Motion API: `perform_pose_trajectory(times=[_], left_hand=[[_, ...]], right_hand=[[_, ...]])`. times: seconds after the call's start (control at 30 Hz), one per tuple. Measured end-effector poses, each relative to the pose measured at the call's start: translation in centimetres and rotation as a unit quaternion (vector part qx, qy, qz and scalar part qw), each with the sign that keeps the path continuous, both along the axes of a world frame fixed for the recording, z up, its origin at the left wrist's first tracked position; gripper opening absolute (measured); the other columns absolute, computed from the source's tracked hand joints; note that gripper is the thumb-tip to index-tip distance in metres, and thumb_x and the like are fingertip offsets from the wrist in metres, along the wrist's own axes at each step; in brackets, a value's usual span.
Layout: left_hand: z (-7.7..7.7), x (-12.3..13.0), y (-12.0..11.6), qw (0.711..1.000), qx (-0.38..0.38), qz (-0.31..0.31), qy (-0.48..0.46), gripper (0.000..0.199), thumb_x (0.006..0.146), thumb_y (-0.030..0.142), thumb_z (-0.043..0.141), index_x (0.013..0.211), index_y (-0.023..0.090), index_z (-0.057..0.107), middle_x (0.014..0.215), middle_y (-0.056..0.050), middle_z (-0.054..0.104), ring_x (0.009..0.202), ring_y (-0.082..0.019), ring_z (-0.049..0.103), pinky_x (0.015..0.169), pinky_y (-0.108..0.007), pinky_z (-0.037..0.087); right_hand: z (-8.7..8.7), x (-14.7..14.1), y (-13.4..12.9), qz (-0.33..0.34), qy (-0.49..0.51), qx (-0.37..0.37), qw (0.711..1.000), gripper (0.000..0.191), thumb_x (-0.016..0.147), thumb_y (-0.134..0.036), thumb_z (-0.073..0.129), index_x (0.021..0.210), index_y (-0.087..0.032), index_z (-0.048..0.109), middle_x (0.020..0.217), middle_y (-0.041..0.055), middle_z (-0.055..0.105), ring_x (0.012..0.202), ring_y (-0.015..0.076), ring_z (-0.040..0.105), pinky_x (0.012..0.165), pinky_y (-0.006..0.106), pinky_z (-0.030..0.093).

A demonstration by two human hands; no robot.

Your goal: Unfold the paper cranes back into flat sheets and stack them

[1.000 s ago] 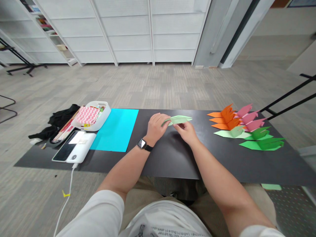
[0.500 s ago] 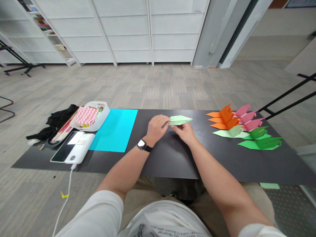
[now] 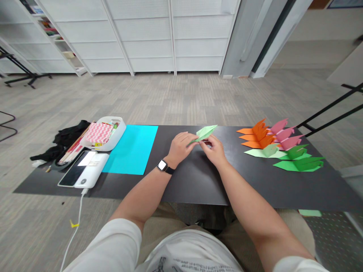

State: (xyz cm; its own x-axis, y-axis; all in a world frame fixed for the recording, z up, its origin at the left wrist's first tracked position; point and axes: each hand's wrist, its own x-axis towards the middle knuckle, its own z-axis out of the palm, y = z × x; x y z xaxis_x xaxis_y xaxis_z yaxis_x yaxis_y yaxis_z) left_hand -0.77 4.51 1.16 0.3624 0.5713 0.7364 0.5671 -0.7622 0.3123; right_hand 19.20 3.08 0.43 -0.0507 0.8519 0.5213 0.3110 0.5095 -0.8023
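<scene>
A light green piece of folded paper [image 3: 206,132] is held above the middle of the dark table, its pointed end tilted up and to the right. My left hand [image 3: 181,145] pinches its left end between thumb and fingers. My right hand [image 3: 213,149] grips its near lower edge, thumb and forefinger closed beside the left fingertips. The fingers hide the paper's lower left part. To the right stand folded paper figures: several orange ones [image 3: 253,136], pink ones [image 3: 289,139], a pale green one [image 3: 268,152] and brighter green ones [image 3: 302,163].
A cyan sheet [image 3: 136,151] lies left of my hands on the dark table [image 3: 193,181]. Beyond it are a white basket [image 3: 117,138], a phone [image 3: 74,169], a white power bank [image 3: 92,170] with a cable [image 3: 76,226], and black cloth [image 3: 69,134].
The folded paper has turned from lying nearly level to pointing up and right. My right hand has shifted slightly, its fingers now nearer the left fingertips.
</scene>
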Motion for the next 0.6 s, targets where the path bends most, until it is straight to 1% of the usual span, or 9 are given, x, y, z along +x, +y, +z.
perform_pose_trajectory(times=[0.1, 0.2, 0.33, 0.47, 0.53, 0.6], left_hand=[[-0.06, 0.0, -0.08, 1.0, 0.003, -0.01, -0.022, 0.019, 0.105, 0.031, 0.067, 0.121, 0.025, 0.075, 0.116, -0.005, 0.082, 0.113, -0.02, 0.076, 0.11, -0.044, 0.06], [0.02, 0.05, -0.23, 0.999, 0.0, -0.018, -0.038, 0.019, 0.105, 0.029, 0.066, 0.121, 0.025, 0.075, 0.116, -0.006, 0.082, 0.112, -0.02, 0.076, 0.107, -0.042, 0.061], [0.2, 0.18, -0.37, 0.999, -0.007, -0.019, -0.046, 0.019, 0.106, 0.024, 0.06, 0.118, 0.024, 0.075, 0.115, -0.005, 0.082, 0.112, -0.019, 0.077, 0.107, -0.041, 0.061], [0.41, 0.27, -0.44, 0.999, -0.018, 0.003, -0.04, 0.018, 0.106, 0.023, 0.058, 0.113, 0.023, 0.075, 0.112, -0.006, 0.082, 0.112, -0.02, 0.077, 0.109, -0.043, 0.061], [0.5, 0.25, -0.48, 0.999, -0.014, 0.017, -0.043, 0.017, 0.104, 0.021, 0.059, 0.112, 0.023, 0.074, 0.111, -0.006, 0.082, 0.111, -0.021, 0.077, 0.11, -0.044, 0.059], [0.57, 0.19, -0.51, 0.999, -0.01, 0.025, -0.046, 0.018, 0.101, 0.019, 0.061, 0.114, 0.023, 0.073, 0.112, -0.006, 0.082, 0.112, -0.022, 0.076, 0.11, -0.045, 0.059]], right_hand=[[0.23, 0.01, -0.08, -0.004, -0.005, 0.012, 1.0, 0.016, 0.096, -0.039, 0.071, 0.095, -0.024, 0.077, 0.099, 0.0059, 0.074, 0.086, 0.0203, 0.071, 0.076, 0.034, 0.063], [0.13, 0.04, -0.1, 0.0, -0.002, 0.011, 1.0, 0.015, 0.095, -0.038, 0.071, 0.098, -0.025, 0.077, 0.102, 0.0064, 0.074, 0.089, 0.0211, 0.071, 0.078, 0.035, 0.064], [-0.12, -0.07, -0.16, -0.015, 0.019, -0.006, 1.0, 0.024, 0.089, -0.044, 0.077, 0.106, -0.026, 0.076, 0.11, 0.0084, 0.074, 0.093, 0.0237, 0.07, 0.081, 0.039, 0.065], [0.18, -0.09, -0.21, -0.031, 0.011, 0.004, 0.999, 0.019, 0.095, -0.043, 0.07, 0.104, -0.027, 0.077, 0.106, 0.008, 0.074, 0.096, 0.0245, 0.07, 0.08, 0.038, 0.063], [0.42, -0.01, -0.2, -0.029, 0.002, 0.017, 0.999, 0.017, 0.097, -0.039, 0.066, 0.103, -0.026, 0.077, 0.106, 0.0078, 0.074, 0.094, 0.0234, 0.07, 0.079, 0.037, 0.062], [0.52, 0.1, -0.18, -0.029, -0.012, 0.036, 0.999, 0.015, 0.097, -0.033, 0.065, 0.102, -0.026, 0.077, 0.106, 0.0076, 0.074, 0.096, 0.0236, 0.07, 0.084, 0.039, 0.061]])
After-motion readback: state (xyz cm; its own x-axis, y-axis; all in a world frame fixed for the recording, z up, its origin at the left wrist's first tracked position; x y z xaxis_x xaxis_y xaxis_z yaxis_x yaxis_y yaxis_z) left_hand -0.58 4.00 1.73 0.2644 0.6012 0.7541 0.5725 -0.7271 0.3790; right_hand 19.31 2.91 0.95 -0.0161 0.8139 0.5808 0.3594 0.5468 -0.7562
